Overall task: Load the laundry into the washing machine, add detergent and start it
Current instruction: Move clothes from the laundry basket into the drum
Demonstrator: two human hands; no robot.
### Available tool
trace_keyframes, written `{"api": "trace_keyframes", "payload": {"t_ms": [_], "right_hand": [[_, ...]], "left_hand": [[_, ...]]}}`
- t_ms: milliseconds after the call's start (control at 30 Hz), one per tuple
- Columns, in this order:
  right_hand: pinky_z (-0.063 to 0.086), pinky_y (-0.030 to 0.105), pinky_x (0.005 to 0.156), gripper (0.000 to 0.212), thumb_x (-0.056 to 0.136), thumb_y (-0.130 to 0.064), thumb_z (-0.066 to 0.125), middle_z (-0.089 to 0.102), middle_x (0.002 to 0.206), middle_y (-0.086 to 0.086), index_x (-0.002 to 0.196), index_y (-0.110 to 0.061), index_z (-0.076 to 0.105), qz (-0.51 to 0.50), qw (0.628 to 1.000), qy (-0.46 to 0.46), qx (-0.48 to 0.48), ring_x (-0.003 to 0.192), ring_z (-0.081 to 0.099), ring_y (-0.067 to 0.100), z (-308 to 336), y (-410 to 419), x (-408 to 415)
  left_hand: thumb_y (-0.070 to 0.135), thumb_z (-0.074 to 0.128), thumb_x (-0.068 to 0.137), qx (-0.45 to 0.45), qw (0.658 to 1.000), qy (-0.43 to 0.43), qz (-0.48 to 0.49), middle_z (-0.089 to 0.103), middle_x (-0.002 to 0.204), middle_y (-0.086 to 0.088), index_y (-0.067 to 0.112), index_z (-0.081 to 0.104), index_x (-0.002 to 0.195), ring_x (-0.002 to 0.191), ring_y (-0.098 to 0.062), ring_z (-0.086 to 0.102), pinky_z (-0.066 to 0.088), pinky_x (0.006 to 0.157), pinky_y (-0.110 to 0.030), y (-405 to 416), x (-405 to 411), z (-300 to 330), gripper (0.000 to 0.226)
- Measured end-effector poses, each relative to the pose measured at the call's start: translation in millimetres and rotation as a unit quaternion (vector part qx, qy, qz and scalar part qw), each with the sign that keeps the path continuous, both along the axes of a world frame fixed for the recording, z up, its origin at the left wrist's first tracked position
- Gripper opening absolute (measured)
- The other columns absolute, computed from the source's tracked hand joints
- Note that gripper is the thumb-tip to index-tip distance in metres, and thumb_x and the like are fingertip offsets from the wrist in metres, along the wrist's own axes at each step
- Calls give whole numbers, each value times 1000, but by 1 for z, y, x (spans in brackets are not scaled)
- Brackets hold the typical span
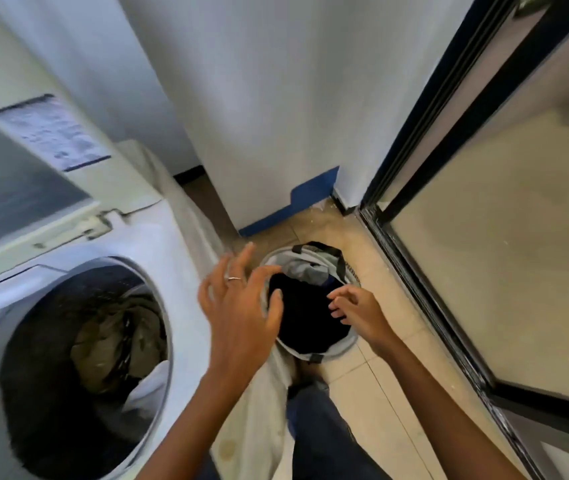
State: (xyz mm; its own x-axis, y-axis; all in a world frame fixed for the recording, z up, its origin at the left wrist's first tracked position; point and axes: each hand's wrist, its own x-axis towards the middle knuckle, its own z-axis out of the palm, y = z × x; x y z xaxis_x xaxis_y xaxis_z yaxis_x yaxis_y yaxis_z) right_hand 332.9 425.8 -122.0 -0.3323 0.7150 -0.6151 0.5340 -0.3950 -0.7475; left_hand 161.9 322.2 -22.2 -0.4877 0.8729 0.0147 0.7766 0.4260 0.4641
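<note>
We saw both hands spread and holding nothing, left hand (241, 306) and right hand (355, 308), over the round grey fabric laundry basket (340, 344) of dark clothes (305, 313) on the floor, beside the white top-loading washing machine (172, 237), partly filled.

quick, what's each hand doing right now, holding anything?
Left hand: open, fingers spread, holding nothing, above the basket rim.
Right hand: open, fingers loosely curled, holding nothing, over the dark clothes in the basket.

I see a white wall (258, 98) ahead with a blue skirting strip (296, 209) at its foot. Beige floor tiles (380, 368) run near me, and a black-framed glass door (483, 237) stands on the right.
</note>
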Motion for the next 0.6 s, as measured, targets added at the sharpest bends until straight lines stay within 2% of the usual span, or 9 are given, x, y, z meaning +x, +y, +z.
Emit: {"api": "trace_keyframes", "payload": {"t_ms": [100, 133, 200, 267, 400, 467, 533, 600], "right_hand": [[44, 21, 60, 14, 94, -7, 44, 61, 87, 10, 92, -7, 58, 35, 996, -59, -59, 71, 56, 18, -66, 23, 7], [44, 24, 60, 14, 94, -8, 44, 59, 86, 10, 89, -8, 57, 48, 993, -77, -76, 71, 55, 20, -88, 29, 8], [45, 37, 66, 18, 93, -10, 43, 55, 82, 8, 78, -13, 53, 74, 986, -114, -97, 73, 52, 24, -130, 37, 7], [43, 41, 71, 22, 91, -9, 42, 51, 76, 5, 71, -17, 47, 118, 976, -154, -102, 72, 50, 25, -172, 45, 6], [39, 40, 69, 7, 88, -5, 44, 49, 84, 25, 85, -1, 48, 232, 946, -211, -85, 84, 55, 38, -229, 63, -3], [40, 40, 70, 4, 88, -8, 46, 53, 89, 20, 85, -7, 44, 259, 938, -217, -78, 86, 56, 35, -257, 72, -9], [41, 38, 72, 7, 89, -15, 51, 58, 103, 18, 90, -10, 46, 249, 941, -213, -82, 92, 56, 34, -281, 79, -20], [46, 39, 80, 23, 91, -24, 56, 53, 121, 17, 107, -10, 52, 241, 944, -211, -76, 103, 55, 34, -311, 84, -32]], "left_hand": [[32, 60, 82, -81, 995, 31, 43, 37, 150, 0, 31, 61, 114, 142, -26, 22, 14, 112, -49, 20, -4, -21, 32], [35, 57, 82, -108, 992, 53, 46, 38, 149, -1, 31, 61, 114, 142, -26, 23, 13, 112, -49, 24, -4, -26, 32], [38, 53, 81, -153, 984, 89, 28, 44, 145, -1, 30, 61, 113, 140, -26, 28, 12, 112, -46, 31, -1, -37, 34], [41, 51, 80, -196, 977, 82, 6, 49, 140, -1, 29, 60, 114, 137, -25, 33, 13, 110, -45, 44, 7, -54, 37], [48, 38, 89, -284, 958, -43, -26, 46, 142, 6, 30, 44, 134, 137, -17, 33, 16, 110, -39, 100, 28, -101, 49], [41, 39, 95, -304, 947, -101, -32, 46, 141, 7, 30, 39, 137, 133, -16, 37, 23, 108, -37, 132, 37, -146, 43], [30, 41, 97, -341, 922, -182, -3, 49, 138, 0, 27, 40, 137, 128, -21, 44, 33, 104, -39, 156, 38, -199, 40], [22, 41, 97, -380, 888, -253, 47, 47, 140, -5, 22, 40, 139, 127, -26, 46, 37, 104, -43, 162, 30, -268, 41]]}}
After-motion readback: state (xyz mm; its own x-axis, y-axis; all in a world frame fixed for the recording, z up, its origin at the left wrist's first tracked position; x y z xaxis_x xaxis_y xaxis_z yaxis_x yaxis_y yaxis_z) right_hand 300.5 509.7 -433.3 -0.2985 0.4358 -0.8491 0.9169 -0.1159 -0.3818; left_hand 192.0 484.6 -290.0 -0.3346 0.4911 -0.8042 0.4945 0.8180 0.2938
